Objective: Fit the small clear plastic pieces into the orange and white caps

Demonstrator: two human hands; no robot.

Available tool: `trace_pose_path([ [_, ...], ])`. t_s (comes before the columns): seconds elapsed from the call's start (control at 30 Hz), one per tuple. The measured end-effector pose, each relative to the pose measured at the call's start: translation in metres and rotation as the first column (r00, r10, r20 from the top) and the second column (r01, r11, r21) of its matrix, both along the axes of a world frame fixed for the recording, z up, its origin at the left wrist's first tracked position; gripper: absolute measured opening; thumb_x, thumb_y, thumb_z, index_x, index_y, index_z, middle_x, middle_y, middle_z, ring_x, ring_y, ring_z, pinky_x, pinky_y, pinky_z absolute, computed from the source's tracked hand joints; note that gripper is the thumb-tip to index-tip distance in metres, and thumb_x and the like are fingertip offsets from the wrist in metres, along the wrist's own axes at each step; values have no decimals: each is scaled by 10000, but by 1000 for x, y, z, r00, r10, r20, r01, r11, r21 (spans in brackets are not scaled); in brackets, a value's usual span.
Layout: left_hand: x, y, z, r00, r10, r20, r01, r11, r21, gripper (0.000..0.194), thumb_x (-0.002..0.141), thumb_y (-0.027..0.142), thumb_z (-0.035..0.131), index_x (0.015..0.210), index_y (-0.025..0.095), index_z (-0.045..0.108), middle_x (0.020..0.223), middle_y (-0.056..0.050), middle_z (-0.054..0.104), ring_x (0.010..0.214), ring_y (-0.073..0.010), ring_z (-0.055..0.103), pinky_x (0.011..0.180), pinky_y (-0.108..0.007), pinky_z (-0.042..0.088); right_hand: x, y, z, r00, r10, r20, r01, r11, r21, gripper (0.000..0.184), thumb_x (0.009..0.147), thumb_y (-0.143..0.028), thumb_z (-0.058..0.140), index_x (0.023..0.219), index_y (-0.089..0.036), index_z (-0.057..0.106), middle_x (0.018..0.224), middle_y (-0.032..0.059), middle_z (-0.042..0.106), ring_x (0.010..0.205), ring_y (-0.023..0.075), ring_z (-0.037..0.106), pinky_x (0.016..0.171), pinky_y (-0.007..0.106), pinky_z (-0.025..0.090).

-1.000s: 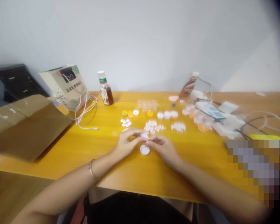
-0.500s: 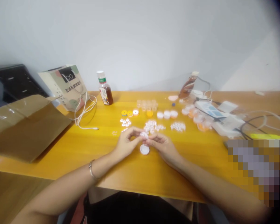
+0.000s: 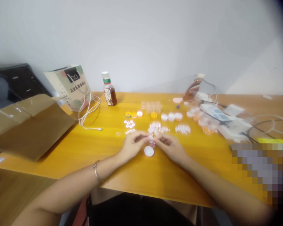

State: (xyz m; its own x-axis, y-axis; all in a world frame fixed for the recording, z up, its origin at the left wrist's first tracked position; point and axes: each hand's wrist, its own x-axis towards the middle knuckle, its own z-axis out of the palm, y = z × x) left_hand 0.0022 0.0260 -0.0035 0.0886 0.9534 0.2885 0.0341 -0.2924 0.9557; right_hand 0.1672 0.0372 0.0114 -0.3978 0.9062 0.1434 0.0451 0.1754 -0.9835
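Observation:
Both my hands meet over the yellow table (image 3: 89,150). My left hand (image 3: 131,145) and my right hand (image 3: 170,146) pinch a small clear plastic piece (image 3: 151,137) between their fingertips. A white round cap (image 3: 149,151) lies on the table just below the fingers. Behind the hands sit heaps of small clear-white pieces (image 3: 158,128) and another heap (image 3: 182,129). Small white parts (image 3: 129,123) lie to the left.
Yellow and white rings (image 3: 133,114), white caps (image 3: 171,116) and clear cups (image 3: 151,106) line the back. A brown drink bottle (image 3: 109,91), a tilted bottle (image 3: 192,88), a paper bag (image 3: 69,85), a cardboard box (image 3: 28,124), a white cable (image 3: 88,111) and devices with cables (image 3: 228,121) stand around.
The view has shifted slightly, so everything sits a little further right. My hands stay together at the small piece, fingers working closer over the white cap.

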Motion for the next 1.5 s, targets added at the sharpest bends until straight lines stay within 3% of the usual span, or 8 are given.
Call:
trace_pose_path([
  [0.23, 3, 0, 0, 999, -33, 41, 33, 999, -6, 149, 743, 252, 631, 824, 132, 595, 745, -37, 635, 689, -118, 592, 687, -260, 482, -1, -1, -1, 1000, -16, 20, 16, 1000, 1, 213, 729, -384, 639, 640, -190, 627, 623, 7, 648, 608, 132, 587, 625, 268, 475],
  [0.43, -2, 4, 1, 999, -46, -18, 47, 998, 36, 127, 770, 213, 591, 871, 137, 599, 830, -54, 645, 775, -137, 606, 779, -295, 477, 0, 3, -1, 991, 55, -119, -74, 983, -168, 172, 706, -352, 673, 715, -184, 639, 665, -2, 657, 612, 114, 583, 650, 269, 468],
  [0.6, -11, 16, 0, 988, 15, -153, 2, 994, 112, 263, 815, 213, 531, 1070, 161, 567, 1096, -100, 610, 993, -183, 579, 891, -347, 443, 6, 16, -6, 945, -189, -268, 139, 971, -194, 179, 643, -301, 733, 736, -194, 622, 699, -5, 665, 629, 114, 582, 668, 269, 457],
  [0.73, -25, 26, -4, 845, 143, -516, 24, 953, 303, 234, 819, 170, 498, 1029, 178, 603, 1026, -84, 625, 969, -202, 556, 879, -382, 424, 11, 22, -8, 894, -323, -311, 276, 943, -185, 216, 631, -308, 742, 764, -215, 601, 732, -10, 670, 658, 127, 597, 683, 285, 457],
  [0.83, -29, 27, -4, 732, 178, -657, 106, 924, 368, 259, 817, 140, 482, 1044, 184, 597, 1002, -83, 621, 956, -212, 528, 873, -403, 402, 12, 25, -11, 886, -349, -306, 316, 936, -153, 220, 623, -309, 744, 748, -217, 588, 715, -17, 649, 664, 128, 590, 682, 287, 453],
  [1.07, -16, 20, -1, 586, 48, -809, 322, 902, 287, 313, 835, 190, 472, 1134, 236, 553, 1151, -58, 585, 1067, -230, 456, 899, -400, 316, 10, 29, -16, 887, -352, -298, 340, 936, -94, 204, 605, -295, 747, 688, -215, 578, 721, -24, 605, 675, 125, 553, 694, 286, 445],
  [1.23, -15, 18, 1, 543, 43, -839, 335, 904, 263, 277, 856, 197, 441, 1101, 241, 564, 1107, -50, 611, 1058, -232, 472, 880, -403, 268, 9, 27, -14, 897, -338, -285, 324, 941, -96, 190, 614, -290, 743, 698, -214, 590, 709, -23, 600, 669, 123, 544, 700, 283, 444],
  [1.5, -10, 23, -1, 567, 73, -821, 289, 915, 281, 185, 834, 192, 494, 975, 213, 611, 944, -51, 648, 975, -215, 506, 849, -377, 257, 6, 24, -13, 919, -292, -265, 278, 956, -91, 167, 640, -280, 732, 703, -211, 594, 685, -29, 604, 659, 113, 544, 699, 266, 439],
])
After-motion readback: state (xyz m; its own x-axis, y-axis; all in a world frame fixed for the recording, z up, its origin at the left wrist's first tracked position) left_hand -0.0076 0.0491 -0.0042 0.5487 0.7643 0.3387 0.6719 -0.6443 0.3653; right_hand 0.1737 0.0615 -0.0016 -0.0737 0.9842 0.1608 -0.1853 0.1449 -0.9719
